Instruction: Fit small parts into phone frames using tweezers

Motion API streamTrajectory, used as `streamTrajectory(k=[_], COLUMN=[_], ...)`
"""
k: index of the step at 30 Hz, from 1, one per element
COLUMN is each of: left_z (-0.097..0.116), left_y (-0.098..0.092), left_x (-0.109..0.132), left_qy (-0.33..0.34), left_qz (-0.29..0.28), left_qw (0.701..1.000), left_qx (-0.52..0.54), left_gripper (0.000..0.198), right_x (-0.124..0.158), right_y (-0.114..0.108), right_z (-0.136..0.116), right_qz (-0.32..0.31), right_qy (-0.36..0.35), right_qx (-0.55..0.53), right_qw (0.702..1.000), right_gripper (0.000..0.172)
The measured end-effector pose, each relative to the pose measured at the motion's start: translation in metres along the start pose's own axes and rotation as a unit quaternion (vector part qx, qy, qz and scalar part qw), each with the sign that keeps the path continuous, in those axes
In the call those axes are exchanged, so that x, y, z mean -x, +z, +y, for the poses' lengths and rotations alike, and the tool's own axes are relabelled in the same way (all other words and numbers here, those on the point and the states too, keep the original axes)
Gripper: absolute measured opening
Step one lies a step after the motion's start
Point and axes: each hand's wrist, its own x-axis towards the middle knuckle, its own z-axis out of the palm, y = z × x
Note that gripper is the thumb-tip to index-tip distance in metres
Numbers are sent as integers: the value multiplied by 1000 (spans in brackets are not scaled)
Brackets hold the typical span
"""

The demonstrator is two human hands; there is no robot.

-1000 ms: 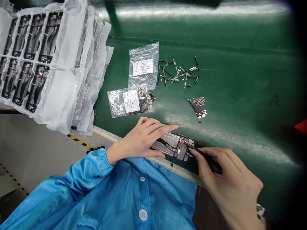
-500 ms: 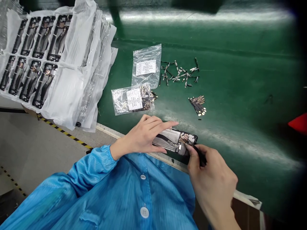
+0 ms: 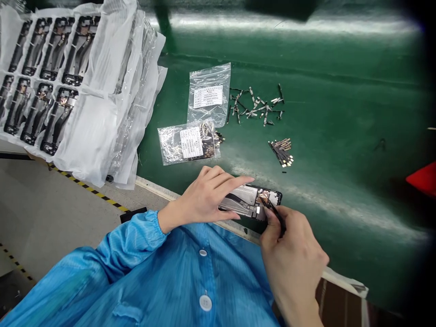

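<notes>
A phone frame [image 3: 243, 196] with a dark flex strip and copper-coloured parts lies at the near edge of the green bench. My left hand [image 3: 211, 193] grips it between thumb and fingers on its two long sides. In my right hand [image 3: 294, 247], black tweezers [image 3: 277, 218] are pinched, their tips over the copper-coloured area near the frame's right end. Whether the tips hold anything is too small to tell. Beyond the frame lies a small fan of dark strips with gold ends [image 3: 282, 152].
Loose small flex parts [image 3: 257, 106] are scattered farther back, beside a labelled plastic bag [image 3: 208, 93] and a second bag [image 3: 189, 143] full of parts. Stacked white trays [image 3: 102, 109] hold more frames at the left. A red object [image 3: 422, 179] sits at the right edge.
My right hand and the tweezers have shifted slightly left and changed angle over the frame. My left hand still grips the frame. The view has moved a little.
</notes>
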Motion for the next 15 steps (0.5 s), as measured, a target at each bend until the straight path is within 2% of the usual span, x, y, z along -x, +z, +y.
streamTrajectory(k=[3, 8, 11, 15], left_z=[-1, -3, -3, -3], left_y=[0, 1, 1, 1], left_x=[0, 0, 1, 1], left_qy=[4, 1, -1, -10], left_qz=[-5, -15, -15, -21], left_qw=[1000, 1000, 1000, 1000], left_qx=[1, 6, 4, 2], left_gripper=[79, 78, 77, 81], right_x=[-3, -13, -14, -6], right_y=[2, 2, 2, 10], right_z=[6, 29, 29, 18], right_qz=[12, 19, 18, 60], right_qy=[-20, -122, -102, -62], right_qx=[33, 74, 52, 57], right_qw=[999, 990, 993, 995], right_gripper=[19, 12, 12, 17])
